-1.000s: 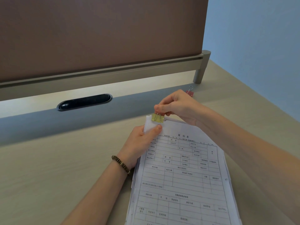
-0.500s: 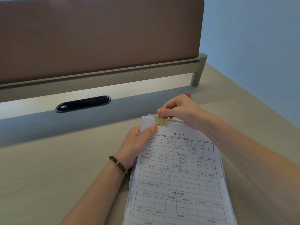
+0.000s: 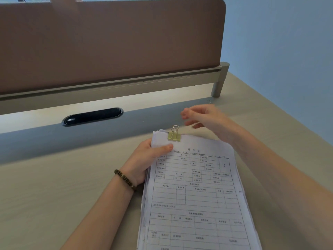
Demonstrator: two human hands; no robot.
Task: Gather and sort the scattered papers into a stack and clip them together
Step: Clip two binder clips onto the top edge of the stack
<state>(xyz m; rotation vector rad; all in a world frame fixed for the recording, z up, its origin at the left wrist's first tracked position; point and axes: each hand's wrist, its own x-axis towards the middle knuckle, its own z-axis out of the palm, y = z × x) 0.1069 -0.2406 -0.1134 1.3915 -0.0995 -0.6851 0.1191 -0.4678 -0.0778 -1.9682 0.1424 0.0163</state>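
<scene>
The tabletop (image 3: 54, 204) is carrying my stack of papers (image 3: 194, 195), which is lying in front of me, angled slightly. My left hand (image 3: 144, 159) is gripping its top left corner, thumb pressing on the top sheet. My right hand (image 3: 203, 118) is hovering just above the top edge, blurred, fingers (image 3: 185, 114) spread and holding nothing. The yellow clip (image 3: 174, 136) is biting the top edge, handles sticking up. I judge the clipping nearly done; next I should be folding those handles flat.
</scene>
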